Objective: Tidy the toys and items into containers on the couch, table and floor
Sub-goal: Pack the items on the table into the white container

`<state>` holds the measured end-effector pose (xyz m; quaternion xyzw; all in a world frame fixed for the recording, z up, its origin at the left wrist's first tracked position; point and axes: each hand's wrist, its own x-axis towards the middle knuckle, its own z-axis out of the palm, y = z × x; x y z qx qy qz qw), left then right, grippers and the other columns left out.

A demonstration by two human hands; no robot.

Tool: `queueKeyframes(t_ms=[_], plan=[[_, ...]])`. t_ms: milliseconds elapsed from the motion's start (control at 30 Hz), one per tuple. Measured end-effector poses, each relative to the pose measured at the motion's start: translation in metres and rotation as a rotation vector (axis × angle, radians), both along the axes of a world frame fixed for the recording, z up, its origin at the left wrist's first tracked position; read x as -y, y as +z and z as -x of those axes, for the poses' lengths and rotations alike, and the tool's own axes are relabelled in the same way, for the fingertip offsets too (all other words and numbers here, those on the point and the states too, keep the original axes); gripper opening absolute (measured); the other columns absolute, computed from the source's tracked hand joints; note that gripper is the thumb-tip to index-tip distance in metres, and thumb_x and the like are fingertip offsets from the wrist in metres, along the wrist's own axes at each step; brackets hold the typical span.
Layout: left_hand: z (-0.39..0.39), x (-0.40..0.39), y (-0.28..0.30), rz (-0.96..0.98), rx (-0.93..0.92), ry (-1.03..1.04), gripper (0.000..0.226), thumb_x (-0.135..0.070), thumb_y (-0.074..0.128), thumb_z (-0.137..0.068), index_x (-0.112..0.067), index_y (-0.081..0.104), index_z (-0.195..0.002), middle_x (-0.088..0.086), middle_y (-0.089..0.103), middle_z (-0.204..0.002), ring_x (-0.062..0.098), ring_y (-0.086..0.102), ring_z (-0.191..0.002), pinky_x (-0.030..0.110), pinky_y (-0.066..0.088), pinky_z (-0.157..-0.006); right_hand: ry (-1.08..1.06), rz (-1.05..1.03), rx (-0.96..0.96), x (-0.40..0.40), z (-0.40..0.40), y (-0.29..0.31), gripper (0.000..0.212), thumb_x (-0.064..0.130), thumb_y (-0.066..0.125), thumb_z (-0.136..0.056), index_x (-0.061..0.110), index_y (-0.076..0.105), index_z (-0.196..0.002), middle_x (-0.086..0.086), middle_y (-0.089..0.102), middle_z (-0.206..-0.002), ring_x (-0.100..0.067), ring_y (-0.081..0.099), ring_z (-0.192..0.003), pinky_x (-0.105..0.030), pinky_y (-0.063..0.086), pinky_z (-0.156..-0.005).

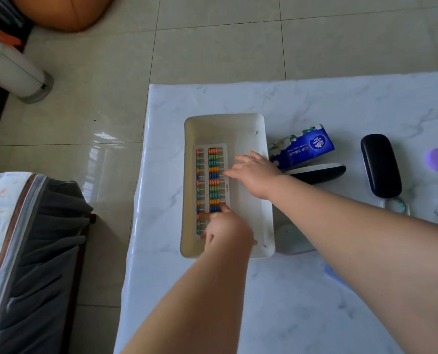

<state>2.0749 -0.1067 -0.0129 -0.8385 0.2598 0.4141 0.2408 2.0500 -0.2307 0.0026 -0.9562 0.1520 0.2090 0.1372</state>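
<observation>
Both hands, the left hand (225,229) and right hand (253,175), fingers extended, touch the bead-strung plastic abacus (210,185) in a smooth rectangular bin (266,226); beside it lie what seems a tissue pack (302,146) and a glossy case (380,166).

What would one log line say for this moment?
abacus in bin | left hand on abacus | right hand open, over bin

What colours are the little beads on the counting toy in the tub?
The abacus beads are orange, green, blue and yellow, in repeating rows. The head view shows them.
</observation>
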Motion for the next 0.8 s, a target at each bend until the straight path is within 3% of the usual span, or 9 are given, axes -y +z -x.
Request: queueKeyframes(t_ms=[100, 200, 333, 433, 533, 633, 800], plan=[[-0.009, 0.024, 0.026, -0.044, 0.131, -0.332, 0.054, -0.038, 0.062, -0.09, -0.001, 0.051, -0.128, 0.015, 0.062, -0.116, 0.035, 0.064, -0.1, 0.044, 0.057, -0.08, -0.099, -0.036, 0.138, -0.004, 0.004, 0.012, 0.059, -0.003, 0.038, -0.092, 0.025, 0.039, -0.145, -0.002, 0.042, -0.145, -0.025, 0.027, -0.14, -0.037, 0.022, -0.114], [-0.018, 0.043, 0.041, 0.088, 0.28, -0.445, 0.04, -0.035, 0.061, -0.092, -0.006, 0.058, -0.119, 0.01, 0.066, -0.109, 0.029, 0.065, -0.094, 0.039, 0.055, -0.08, -0.232, -0.033, 0.267, 0.001, 0.015, 0.021, 0.052, -0.005, 0.043, -0.088, 0.021, 0.053, -0.132, -0.004, 0.048, -0.13, -0.027, 0.039, -0.126, -0.036, 0.035, -0.099], [-0.021, 0.073, 0.049, 0.456, 0.321, -0.339, 0.033, -0.029, 0.061, -0.091, -0.012, 0.052, -0.118, 0.008, 0.061, -0.106, 0.026, 0.061, -0.094, 0.032, 0.045, -0.063, -0.483, 0.141, 0.366, 0.033, 0.038, 0.024, 0.044, -0.004, 0.048, -0.083, 0.014, 0.054, -0.122, -0.008, 0.048, -0.126, -0.03, 0.045, -0.115, -0.036, 0.04, -0.091], [-0.014, 0.092, 0.045, 0.738, 0.28, -0.37, 0.04, -0.025, 0.058, -0.091, -0.015, 0.042, -0.126, 0.01, 0.05, -0.123, 0.029, 0.046, -0.114, 0.036, 0.044, -0.078, -0.642, 0.241, 0.265, 0.063, 0.063, 0.017, 0.047, -0.002, 0.05, -0.083, 0.012, 0.047, -0.128, -0.013, 0.043, -0.131, -0.032, 0.042, -0.118, -0.037, 0.04, -0.098], [-0.005, 0.112, 0.035, 0.907, 0.264, -0.503, 0.055, -0.037, 0.061, -0.086, -0.017, 0.04, -0.133, 0.006, 0.043, -0.135, 0.026, 0.036, -0.125, 0.036, 0.034, -0.099, -0.576, 0.234, 0.054, 0.087, 0.085, 0.004, 0.07, 0.007, 0.06, -0.083, 0.018, 0.029, -0.145, -0.012, 0.028, -0.149, -0.032, 0.027, -0.136, -0.041, 0.021, -0.117], [0.0, 0.129, 0.02, 0.85, 0.229, -0.597, 0.077, -0.047, 0.063, -0.082, -0.014, 0.031, -0.145, 0.006, 0.037, -0.145, 0.026, 0.025, -0.136, 0.037, 0.017, -0.114, -0.468, 0.106, -0.036, 0.101, 0.085, -0.003, 0.081, 0.005, 0.053, -0.085, 0.023, 0.013, -0.153, -0.004, 0.011, -0.16, -0.029, 0.005, -0.147, -0.047, 0.002, -0.121], [0.003, 0.151, 0.001, 0.577, 0.209, -0.687, 0.095, -0.049, 0.063, -0.08, -0.008, 0.017, -0.151, 0.009, 0.044, -0.143, 0.031, 0.009, -0.146, 0.044, -0.014, -0.116, -0.442, 0.0, -0.211, 0.11, 0.071, -0.005, 0.096, -0.001, 0.053, -0.082, 0.027, -0.004, -0.153, -0.004, -0.002, -0.161, -0.031, -0.007, -0.148, -0.059, -0.001, -0.117]])
